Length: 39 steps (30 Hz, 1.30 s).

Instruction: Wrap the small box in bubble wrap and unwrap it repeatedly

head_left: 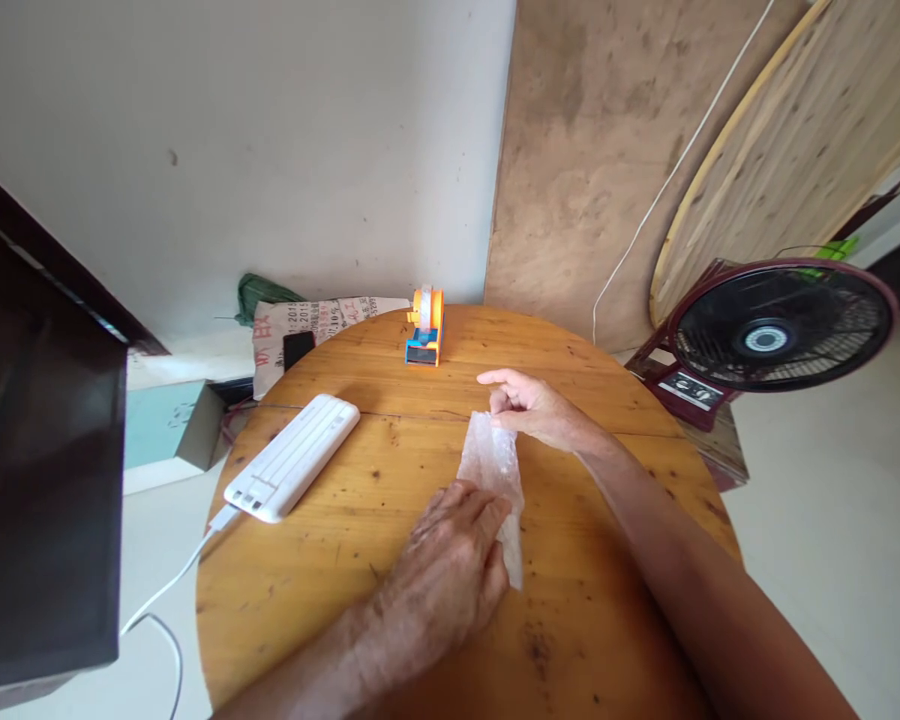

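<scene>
A narrow strip of clear bubble wrap (487, 455) lies lengthwise on the round wooden table (330, 590). My left hand (457, 555) rests palm down across the near half of the strip, its fingers laid over the wrap and its thumb at the right edge, covering part of it. At the far end, my right hand (532, 408) pinches the strip's right corner between thumb and curled fingers, with the index finger stretched out to the left. Beyond both hands stands an orange and blue tape dispenser (424, 328) with a roll on it.
On the table's left lies a white power bank (292, 458) with a white cable (172, 580) plugged in. A dark red fan (765, 340) stands at the right. A dark screen (45, 450) is at far left, and a wall (307, 150) rises behind the table.
</scene>
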Available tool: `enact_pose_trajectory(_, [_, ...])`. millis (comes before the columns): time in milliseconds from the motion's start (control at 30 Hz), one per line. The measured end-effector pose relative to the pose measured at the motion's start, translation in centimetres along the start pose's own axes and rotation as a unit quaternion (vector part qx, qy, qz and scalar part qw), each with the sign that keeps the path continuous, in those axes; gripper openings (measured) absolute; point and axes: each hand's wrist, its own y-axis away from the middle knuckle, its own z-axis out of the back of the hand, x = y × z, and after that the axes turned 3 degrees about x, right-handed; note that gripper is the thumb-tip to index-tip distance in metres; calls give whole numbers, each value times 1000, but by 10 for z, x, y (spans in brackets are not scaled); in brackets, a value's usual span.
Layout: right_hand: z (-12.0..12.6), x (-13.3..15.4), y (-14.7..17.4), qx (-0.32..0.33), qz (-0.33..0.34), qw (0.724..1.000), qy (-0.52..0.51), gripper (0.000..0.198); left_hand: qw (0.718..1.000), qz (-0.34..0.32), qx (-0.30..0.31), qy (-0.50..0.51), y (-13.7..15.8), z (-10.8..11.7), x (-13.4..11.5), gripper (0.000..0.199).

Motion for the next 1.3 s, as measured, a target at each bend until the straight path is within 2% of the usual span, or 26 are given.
enact_pose_trajectory(167, [-7, 27, 5, 18, 32, 998, 48, 49, 998, -3, -10, -58, 0, 0, -2, 39])
enact_pose_trajectory(300, [-22, 53, 23, 1, 51, 994, 97, 47, 995, -1, -17, -102, 1, 0, -5, 37])
enact_pose_trajectory(500, [-47, 76, 51, -30, 73, 989, 124, 46, 987, 51, -84, -129, 11, -6, -6, 40])
enact_pose_trajectory(667, [-51, 73, 54, -59, 78, 986, 138, 45, 980, 73, -130, -132, 16, -13, -4, 40])
enact_pose_trajectory(833, [-53, 76, 57, -66, 68, 985, 144, 44, 978, 104, -156, -93, 18, -17, 2, 26])
enact_pose_trajectory(967, [-64, 82, 74, -70, 67, 982, 165, 44, 968, 130, -215, -25, 19, -22, 8, 38])
enact_pose_trajectory(1067, [-77, 79, 89, -90, 66, 978, 179, 46, 960, 137, -244, 22, 18, -25, 9, 60])
enact_pose_trajectory(1167, [-93, 69, 101, -109, 70, 976, 174, 48, 964, 113, -232, 64, 16, -26, 11, 69])
enact_pose_trajectory(1300, [-110, 59, 114, -123, 63, 973, 187, 49, 974, 51, -206, 80, 16, -26, 16, 47])
